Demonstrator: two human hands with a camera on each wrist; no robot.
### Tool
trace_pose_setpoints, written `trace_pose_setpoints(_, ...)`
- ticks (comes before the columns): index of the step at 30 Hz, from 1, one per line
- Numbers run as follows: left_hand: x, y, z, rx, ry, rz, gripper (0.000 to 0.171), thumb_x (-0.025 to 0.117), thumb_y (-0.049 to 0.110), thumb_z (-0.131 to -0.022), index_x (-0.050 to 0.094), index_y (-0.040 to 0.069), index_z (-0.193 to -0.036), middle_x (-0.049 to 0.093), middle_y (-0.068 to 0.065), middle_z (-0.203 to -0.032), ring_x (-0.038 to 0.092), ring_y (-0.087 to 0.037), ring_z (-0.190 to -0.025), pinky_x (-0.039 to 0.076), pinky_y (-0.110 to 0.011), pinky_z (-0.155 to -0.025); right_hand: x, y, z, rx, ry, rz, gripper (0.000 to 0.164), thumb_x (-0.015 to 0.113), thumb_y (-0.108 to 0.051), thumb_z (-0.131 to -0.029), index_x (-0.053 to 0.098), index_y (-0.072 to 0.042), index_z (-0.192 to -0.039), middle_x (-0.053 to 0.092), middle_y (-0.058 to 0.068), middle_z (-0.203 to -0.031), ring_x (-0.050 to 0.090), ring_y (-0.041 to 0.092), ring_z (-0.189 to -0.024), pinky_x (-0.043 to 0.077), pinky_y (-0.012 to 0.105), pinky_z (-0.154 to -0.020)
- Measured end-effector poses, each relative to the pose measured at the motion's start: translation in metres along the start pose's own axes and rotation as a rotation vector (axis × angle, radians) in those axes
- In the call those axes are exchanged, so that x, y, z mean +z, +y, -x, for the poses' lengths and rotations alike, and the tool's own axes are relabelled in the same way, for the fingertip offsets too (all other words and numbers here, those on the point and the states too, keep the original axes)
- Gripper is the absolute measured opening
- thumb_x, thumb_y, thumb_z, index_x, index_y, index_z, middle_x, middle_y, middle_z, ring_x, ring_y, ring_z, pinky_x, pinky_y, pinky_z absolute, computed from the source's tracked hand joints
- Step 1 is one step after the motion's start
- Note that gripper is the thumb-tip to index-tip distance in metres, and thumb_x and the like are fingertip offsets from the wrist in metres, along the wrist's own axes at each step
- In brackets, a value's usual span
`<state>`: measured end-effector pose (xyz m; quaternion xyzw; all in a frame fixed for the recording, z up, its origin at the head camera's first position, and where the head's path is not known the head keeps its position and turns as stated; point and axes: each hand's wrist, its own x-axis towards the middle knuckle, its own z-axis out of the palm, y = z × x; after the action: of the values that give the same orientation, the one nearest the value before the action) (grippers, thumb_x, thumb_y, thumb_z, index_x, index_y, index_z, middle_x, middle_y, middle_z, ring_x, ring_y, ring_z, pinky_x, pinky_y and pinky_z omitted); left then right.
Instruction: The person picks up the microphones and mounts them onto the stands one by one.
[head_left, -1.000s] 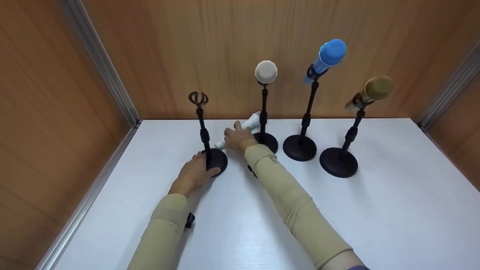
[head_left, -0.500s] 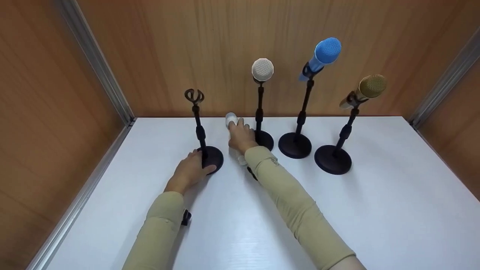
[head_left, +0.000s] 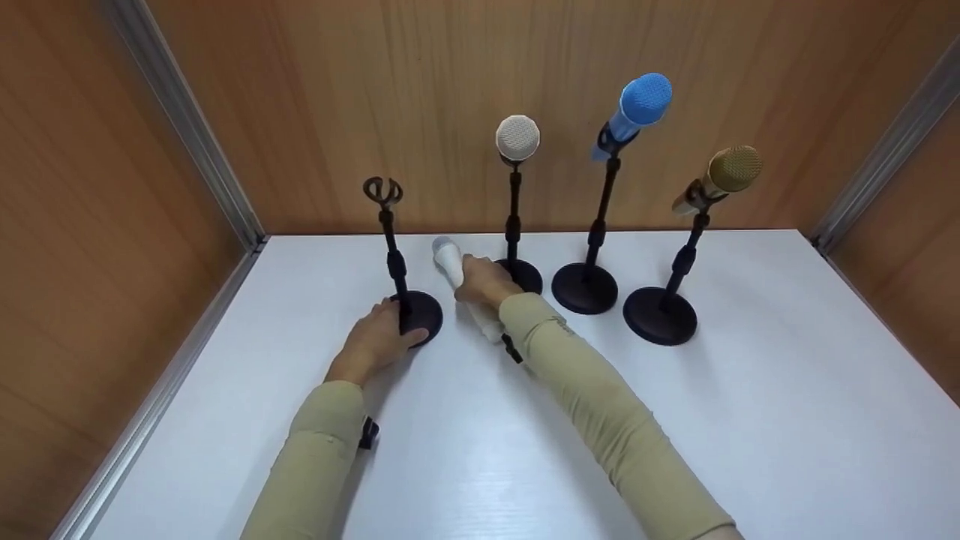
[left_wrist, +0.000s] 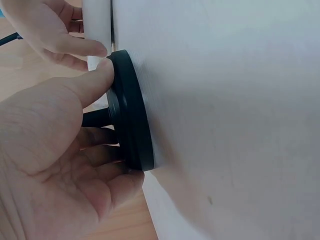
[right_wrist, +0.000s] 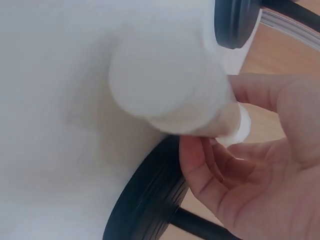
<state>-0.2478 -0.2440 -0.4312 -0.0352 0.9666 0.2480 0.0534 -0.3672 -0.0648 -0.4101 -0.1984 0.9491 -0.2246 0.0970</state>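
My left hand (head_left: 371, 341) holds the round black base (head_left: 421, 318) of a microphone stand (head_left: 396, 264) whose clip at the top has no microphone in it. In the left wrist view, thumb and fingers (left_wrist: 125, 187) grip the base's rim, with the base on the table. To the right, my right hand (head_left: 484, 281) grips a white microphone (head_left: 450, 261) around its body, low over the table. Its head points to the back left and its tail toward me. The right wrist view shows the tail end (right_wrist: 155, 75) large and close, with fingers around the body.
Just right of my right hand stands a stand with a white microphone (head_left: 517, 138). Farther right are stands with a blue microphone (head_left: 643, 100) and a gold microphone (head_left: 733, 169). Wooden panels (head_left: 450, 75) enclose the white table (head_left: 480, 465) at back and sides.
The right hand has turned the white microphone: its head swung from the back right to the back left, its tail toward me. The left hand stays on the stand's base.
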Motion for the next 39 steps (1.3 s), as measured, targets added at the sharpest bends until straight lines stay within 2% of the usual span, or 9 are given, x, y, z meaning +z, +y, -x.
trace_pose_setpoints(6,-0.003,-0.005,-0.001,0.014,-0.004,-0.024,0.081,0.062,0.041,-0.101,0.028,-0.008,-0.155,0.025,-0.033,-0.159,0.027,-0.048,-0.146,0.025,-0.058,-0.117,-0.013,0.010,0.013,-0.036,-0.042,-0.151,0.045,0.074,-0.015,-0.089,0.056,-0.006,-0.129,0.065,0.010,-0.117,0.064,0.024,-0.098,0.056,0.040,-0.079)
trace_pose_setpoints(10,-0.006,-0.009,-0.003,0.024,-0.002,-0.035,0.081,0.062,0.041,-0.101,0.028,-0.010,-0.154,0.026,-0.034,-0.157,0.029,-0.049,-0.145,0.026,-0.057,-0.117,-0.027,0.017,0.022,-0.109,-0.071,-0.174,0.048,0.074,-0.018,-0.089,0.056,-0.006,-0.131,0.065,0.009,-0.120,0.063,0.024,-0.102,0.055,0.041,-0.085)
trace_pose_setpoints(13,-0.006,-0.011,-0.004,0.037,0.004,-0.031,0.080,0.062,0.040,-0.101,0.029,-0.012,-0.152,0.029,-0.035,-0.156,0.032,-0.049,-0.143,0.028,-0.057,-0.116,-0.038,0.021,0.032,-0.141,-0.096,-0.182,0.056,0.073,-0.020,-0.092,0.050,-0.006,-0.140,0.063,0.012,-0.128,0.062,0.026,-0.110,0.052,0.043,-0.094)
trace_pose_setpoints(17,-0.007,-0.014,-0.005,0.038,-0.004,-0.020,0.080,0.062,0.040,-0.101,0.029,-0.013,-0.152,0.030,-0.036,-0.155,0.033,-0.050,-0.142,0.028,-0.058,-0.116,-0.053,0.025,0.046,-0.129,-0.108,-0.209,0.074,0.072,-0.022,-0.095,0.034,-0.007,-0.156,0.058,0.015,-0.139,0.059,0.026,-0.120,0.048,0.045,-0.102)
trace_pose_setpoints(21,-0.011,-0.017,-0.005,0.031,-0.009,-0.014,0.080,0.062,0.039,-0.101,0.029,-0.013,-0.152,0.030,-0.035,-0.155,0.032,-0.050,-0.142,0.028,-0.059,-0.116,-0.067,0.026,0.060,-0.137,-0.078,-0.262,0.085,0.072,-0.025,-0.096,0.020,-0.008,-0.161,0.055,0.015,-0.141,0.057,0.026,-0.122,0.047,0.046,-0.104)
trace_pose_setpoints(25,-0.016,-0.020,-0.004,0.032,-0.013,-0.009,0.080,0.062,0.039,-0.101,0.029,-0.012,-0.152,0.031,-0.035,-0.155,0.032,-0.051,-0.142,0.028,-0.060,-0.115,-0.083,0.028,0.075,-0.158,-0.040,-0.363,0.087,0.075,-0.024,-0.094,0.021,-0.014,-0.162,0.053,0.013,-0.137,0.060,0.029,-0.112,0.051,0.048,-0.097)
trace_pose_setpoints(29,-0.017,-0.023,-0.002,0.020,-0.020,0.006,0.081,0.061,0.040,-0.101,0.027,-0.012,-0.153,0.030,-0.035,-0.155,0.032,-0.050,-0.143,0.028,-0.060,-0.115,-0.095,0.036,0.089,-0.192,-0.011,-0.407,0.087,0.077,-0.022,-0.092,0.023,-0.018,-0.161,0.052,0.012,-0.134,0.062,0.031,-0.104,0.053,0.048,-0.092)
trace_pose_setpoints(32,-0.018,-0.025,-0.002,0.016,-0.021,0.012,0.082,0.061,0.041,-0.101,0.026,-0.011,-0.154,0.029,-0.035,-0.156,0.031,-0.051,-0.143,0.027,-0.061,-0.115,-0.102,0.044,0.096,-0.209,0.016,-0.414,0.088,0.078,-0.023,-0.091,0.024,-0.016,-0.160,0.051,0.012,-0.135,0.063,0.032,-0.106,0.052,0.049,-0.094)
trace_pose_setpoints(39,-0.020,-0.027,-0.001,0.032,-0.017,0.004,0.082,0.060,0.042,-0.102,0.025,-0.011,-0.154,0.024,-0.035,-0.158,0.027,-0.052,-0.144,0.024,-0.061,-0.117,-0.113,0.064,0.116,-0.234,0.096,-0.506,0.089,0.081,-0.018,-0.087,0.024,-0.011,-0.155,0.048,0.013,-0.138,0.060,0.033,-0.113,0.048,0.054,-0.100)
